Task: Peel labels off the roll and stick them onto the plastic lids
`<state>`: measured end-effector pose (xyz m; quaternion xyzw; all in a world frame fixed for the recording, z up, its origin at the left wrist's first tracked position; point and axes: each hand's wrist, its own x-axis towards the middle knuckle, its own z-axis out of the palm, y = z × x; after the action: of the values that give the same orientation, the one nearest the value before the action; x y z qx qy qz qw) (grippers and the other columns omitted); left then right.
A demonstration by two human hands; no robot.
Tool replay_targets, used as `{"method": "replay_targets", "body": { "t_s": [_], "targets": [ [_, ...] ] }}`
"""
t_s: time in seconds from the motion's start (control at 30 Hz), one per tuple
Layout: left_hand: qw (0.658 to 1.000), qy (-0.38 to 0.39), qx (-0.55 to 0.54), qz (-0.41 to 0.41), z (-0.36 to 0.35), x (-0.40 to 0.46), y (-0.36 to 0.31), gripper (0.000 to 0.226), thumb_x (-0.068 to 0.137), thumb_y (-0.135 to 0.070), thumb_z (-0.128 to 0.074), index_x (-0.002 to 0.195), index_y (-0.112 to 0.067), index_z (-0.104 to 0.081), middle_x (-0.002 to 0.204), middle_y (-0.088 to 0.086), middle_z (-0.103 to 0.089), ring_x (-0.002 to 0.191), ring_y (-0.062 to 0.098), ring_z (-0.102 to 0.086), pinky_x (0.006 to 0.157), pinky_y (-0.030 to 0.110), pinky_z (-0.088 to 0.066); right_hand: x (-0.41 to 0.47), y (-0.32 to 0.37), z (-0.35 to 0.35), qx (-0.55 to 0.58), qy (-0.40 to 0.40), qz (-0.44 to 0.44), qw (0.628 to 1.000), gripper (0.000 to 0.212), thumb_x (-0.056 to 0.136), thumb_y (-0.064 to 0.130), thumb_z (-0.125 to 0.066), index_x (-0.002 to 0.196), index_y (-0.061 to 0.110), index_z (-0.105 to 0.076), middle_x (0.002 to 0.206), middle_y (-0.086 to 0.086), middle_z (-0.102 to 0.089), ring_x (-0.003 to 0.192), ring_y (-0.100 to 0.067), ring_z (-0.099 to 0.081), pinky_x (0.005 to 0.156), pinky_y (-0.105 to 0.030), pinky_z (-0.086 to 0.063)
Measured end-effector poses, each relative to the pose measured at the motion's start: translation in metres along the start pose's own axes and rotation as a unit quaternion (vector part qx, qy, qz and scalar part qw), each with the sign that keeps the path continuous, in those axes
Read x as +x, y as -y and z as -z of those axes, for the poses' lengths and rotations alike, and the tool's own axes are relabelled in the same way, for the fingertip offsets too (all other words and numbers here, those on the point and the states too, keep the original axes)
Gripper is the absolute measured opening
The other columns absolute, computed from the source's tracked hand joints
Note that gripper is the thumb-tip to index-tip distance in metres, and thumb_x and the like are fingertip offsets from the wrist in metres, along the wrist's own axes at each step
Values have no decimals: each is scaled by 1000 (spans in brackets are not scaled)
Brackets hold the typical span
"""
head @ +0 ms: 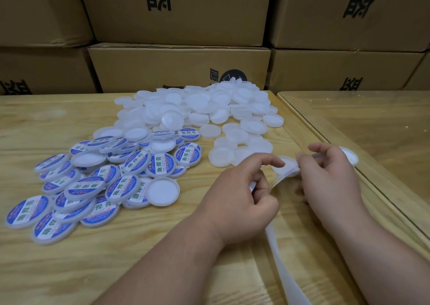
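Note:
A heap of plain white plastic lids (pixel 209 105) lies at the table's far middle. A pile of lids with blue-and-white labels (pixel 93 181) spreads at the left. My left hand (pixel 242 197) grips the white label backing strip (pixel 286 267), which trails down to the near edge. My right hand (pixel 330 176) pinches the strip's upper end, where a round label (pixel 287 168) shows its pale back. A white lid (pixel 350 155) peeks out behind my right hand; whether that hand holds it is unclear.
Stacked brown cardboard boxes (pixel 179 67) wall off the back of the wooden table (pixel 46 118). A second, glass-topped table (pixel 372 123) adjoins on the right. Loose white lids (pixel 223 156) lie just beyond my hands.

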<state>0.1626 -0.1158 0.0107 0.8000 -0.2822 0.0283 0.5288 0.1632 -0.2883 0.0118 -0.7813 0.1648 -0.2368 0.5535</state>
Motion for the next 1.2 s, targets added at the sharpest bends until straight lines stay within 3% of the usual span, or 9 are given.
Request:
{"method": "replay_targets", "body": {
  "t_s": [0.27, 0.43, 0.6, 0.73, 0.83, 0.9, 1.0, 1.13, 1.2],
  "targets": [
    [998, 43, -39, -16, 1, -2, 1, 49, 72, -6, -48, 110, -35, -62, 63, -3, -49, 55, 10, -41, 59, 22, -42, -2, -2, -4, -39, 58, 23, 997, 16, 89, 29, -70, 101, 33, -61, 82, 10, -66, 71, -9, -64, 68, -34, -47],
    [995, -37, -84, 37, 0, 5, 6, 36, 78, -14, -49, 100, -35, -68, 69, -13, -57, 61, 12, -50, 61, 21, -44, -5, -5, -4, 3, 116, 41, 992, 31, 90, 6, -61, 101, 35, -63, 65, 16, -59, 52, -4, -54, 49, -16, -43],
    [995, -15, -72, 60, -1, 6, 8, 31, 78, -30, -66, 106, -43, -63, 94, -17, -62, 59, 9, -51, 61, 19, -47, -10, -3, -8, 66, 156, 48, 984, 31, 97, 11, -62, 110, 39, -61, 67, 4, -65, 61, -27, -64, 60, -36, -52],
    [998, -1, -40, 54, -1, 5, 9, 52, 67, -52, -76, 115, -54, -56, 106, -21, -55, 60, 1, -50, 64, 14, -44, -9, -1, -9, 126, 144, 23, 981, 32, 98, 15, -66, 115, 40, -58, 80, -10, -75, 77, -29, -76, 75, -47, -60],
    [995, -10, -69, 76, 0, 6, 8, 54, 74, -50, -74, 122, -54, -49, 108, -22, -58, 56, 1, -55, 59, 14, -45, -8, 1, -8, 174, 133, -2, 976, 31, 98, 15, -67, 117, 37, -57, 87, -16, -76, 82, -42, -74, 76, -55, -60],
    [991, -18, -95, 92, 1, 7, 7, 50, 78, -48, -70, 122, -53, -48, 102, -22, -63, 58, 7, -59, 59, 21, -48, -7, 2, -9, 201, 125, -13, 972, 30, 98, 14, -67, 117, 35, -56, 89, -13, -78, 80, -38, -76, 77, -55, -60],
    [986, -29, -119, 110, 2, 10, 9, 44, 81, -41, -68, 120, -51, -51, 87, -11, -71, 80, 23, -66, 78, 28, -54, -5, 2, -8, 225, 107, -22, 968, 26, 97, 15, -69, 113, 33, -57, 90, -12, -79, 74, -28, -75, 76, -53, -60],
    [978, -46, -172, 108, 7, 11, 12, 43, 90, -20, -69, 120, -47, -55, 79, -11, -71, 75, 5, -65, 72, 18, -53, -5, 2, -8, 250, 103, -43, 962, 23, 97, 15, -68, 109, 26, -53, 82, -8, -79, 64, -20, -73, 64, -38, -57],
    [976, -56, -179, 113, 8, 12, 12, 41, 89, -25, -68, 120, -48, -55, 85, -8, -74, 77, 3, -66, 74, 19, -52, -6, 2, -9, 268, 114, -50, 955, 21, 97, 13, -67, 107, 23, -52, 80, -8, -79, 62, -20, -73, 56, -35, -58]
  ]
}}
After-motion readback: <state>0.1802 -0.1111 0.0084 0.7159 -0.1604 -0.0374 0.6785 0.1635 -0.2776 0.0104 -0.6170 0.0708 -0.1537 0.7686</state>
